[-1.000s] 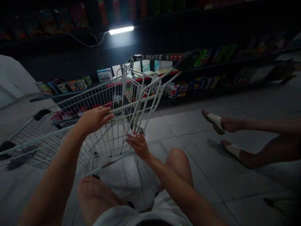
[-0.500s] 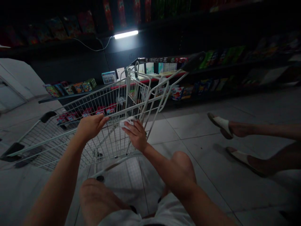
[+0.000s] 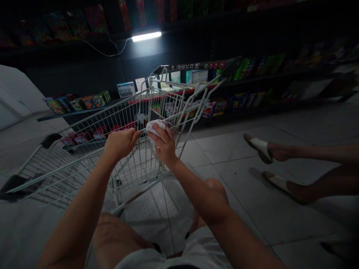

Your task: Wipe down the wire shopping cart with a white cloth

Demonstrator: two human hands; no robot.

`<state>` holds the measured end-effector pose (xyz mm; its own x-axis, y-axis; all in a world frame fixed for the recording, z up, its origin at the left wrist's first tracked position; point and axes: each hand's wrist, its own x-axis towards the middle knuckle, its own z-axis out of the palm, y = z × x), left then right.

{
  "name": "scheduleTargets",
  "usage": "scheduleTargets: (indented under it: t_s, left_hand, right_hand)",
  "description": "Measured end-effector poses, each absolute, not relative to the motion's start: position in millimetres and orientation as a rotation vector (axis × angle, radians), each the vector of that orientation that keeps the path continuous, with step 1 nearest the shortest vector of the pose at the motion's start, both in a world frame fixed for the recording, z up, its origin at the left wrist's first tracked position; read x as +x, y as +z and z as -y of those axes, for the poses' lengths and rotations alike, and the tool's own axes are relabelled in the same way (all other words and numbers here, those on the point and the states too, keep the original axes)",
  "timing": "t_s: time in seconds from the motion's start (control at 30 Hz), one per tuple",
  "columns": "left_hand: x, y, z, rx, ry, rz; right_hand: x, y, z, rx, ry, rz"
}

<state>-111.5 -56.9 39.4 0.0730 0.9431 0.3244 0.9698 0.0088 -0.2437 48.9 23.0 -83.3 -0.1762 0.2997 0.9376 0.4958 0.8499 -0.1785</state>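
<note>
Cart [image 3: 146,160] stands between the person and a dark shelf [image 3: 67,113] of packets [image 3: 81,139] and boxes [image 3: 126,89]; light tube [image 3: 146,36] glows beyond the cart handle [image 3: 185,66]; at right, 2 legs [image 3: 316,152] of another person, in 2 pale shoes [image 3: 275,180], well apart from the cart; left hand [image 3: 120,144] is clenched round the cart's top rail [image 3: 143,131]; right hand [image 3: 164,144], just beside it, grasps a white cloth [image 3: 155,126] at the same rail; cloth hides the rail under it; goods on upper shelf and far right too dark to read; other person's legs cut off at right edge; dark shape [image 3: 331,248] lower right hard to make out; floor [image 3: 232,209] spans cart to shoes; person's 2 knees [image 3: 120,228] crowd the cart's near side.
</note>
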Motion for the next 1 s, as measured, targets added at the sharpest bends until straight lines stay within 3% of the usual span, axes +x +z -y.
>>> scheduleTargets:
  t_s: [0.2,0.3,0.37,0.53,0.63,0.9,1.0]
  left_hand:
    - [-109.6,39.6,53.6,-1.976,-0.116,1.911]
    - [-106.8,39.4,53.7,-1.975,-0.105,1.945]
    - [-106.9,40.1,54.6,-2.002,-0.106,1.959]
    - [-136.3,44.1,67.0,-2.241,-0.204,1.811]
    - [-166.8,43.2,83.1,-2.180,-0.130,1.888]
    - [-182.6,32.5,103.9,-1.749,0.096,2.171]
    - [-178.3,32.7,101.1,-1.750,0.104,2.165]
  right_hand:
    - [21.3,-192.2,-18.2,-0.512,-0.240,1.924]
    - [24.1,-216.0,-5.5,-0.487,-0.259,1.958]
    - [31.9,-197.8,1.1,-0.465,-0.263,1.930]
    - [49.7,-98.1,-2.6,-0.463,-0.242,1.748]
    - [41.3,-81.7,-13.7,-0.488,-0.238,1.700]
    - [8.6,-226.2,1.6,-0.456,-0.305,1.970]
    - [16.6,-239.4,11.5,-0.372,-0.276,2.082]
